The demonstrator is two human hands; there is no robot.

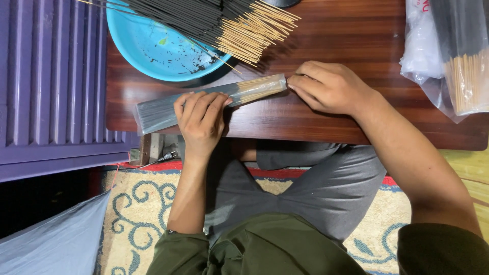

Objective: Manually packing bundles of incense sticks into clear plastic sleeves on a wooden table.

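My left hand (200,118) lay curled over the middle of the packet (206,102), a slim clear sleeve of incense sticks lying flat near the front edge of the table (326,122), while my right hand (328,86) pinched the sleeve's open end between closed fingertips, just where the bare bamboo ends showed. It looked light and slippery in its film, and the thin sticks seemed likely to snap if bent, so I judged the middle the safest place to hold, with the bowl (153,48) and loose sticks (229,23) lying just beyond
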